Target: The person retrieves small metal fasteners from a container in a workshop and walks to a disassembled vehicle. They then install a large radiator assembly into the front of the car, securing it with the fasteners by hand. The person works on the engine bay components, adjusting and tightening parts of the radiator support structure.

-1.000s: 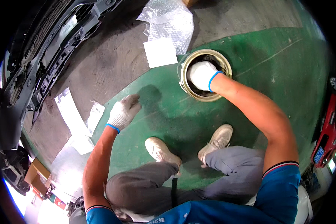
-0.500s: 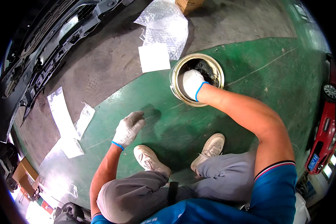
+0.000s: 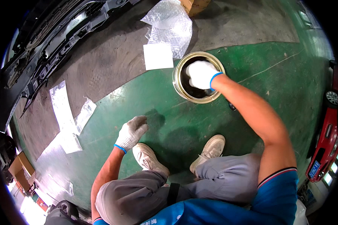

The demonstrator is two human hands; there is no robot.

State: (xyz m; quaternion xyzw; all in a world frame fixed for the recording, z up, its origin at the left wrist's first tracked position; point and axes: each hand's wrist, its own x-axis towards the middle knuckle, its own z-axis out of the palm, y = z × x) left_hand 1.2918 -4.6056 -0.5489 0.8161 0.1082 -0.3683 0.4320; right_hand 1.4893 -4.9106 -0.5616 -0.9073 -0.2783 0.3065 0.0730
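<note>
My right hand (image 3: 202, 75), in a white knit glove with a blue cuff, is inside the mouth of a round metal can (image 3: 179, 90) with a gold-coloured rim. Its fingers are closed, and the glove hides what they hold. A short black end (image 3: 232, 106) shows outside the can beneath my right forearm; I cannot tell whether it belongs to something in that hand. The can's inside is dark and smeared. My left hand (image 3: 132, 132), gloved alike with greyed fingertips, hangs half-curled above the green floor beside my left shoe, holding nothing visible.
Beyond the can lie a white square sheet (image 3: 158, 57), bubble wrap (image 3: 171, 33) and a cardboard box (image 3: 194, 5). Plastic film (image 3: 64, 112) lies at left. Large dark car-body parts (image 3: 56, 48) stand at far left. A red car (image 3: 324, 144) is at right.
My right hand has shifted slightly right and up within the can's mouth, and its fingers now look more closed. The black end has appeared beneath the forearm. My left hand stays nearly still.
</note>
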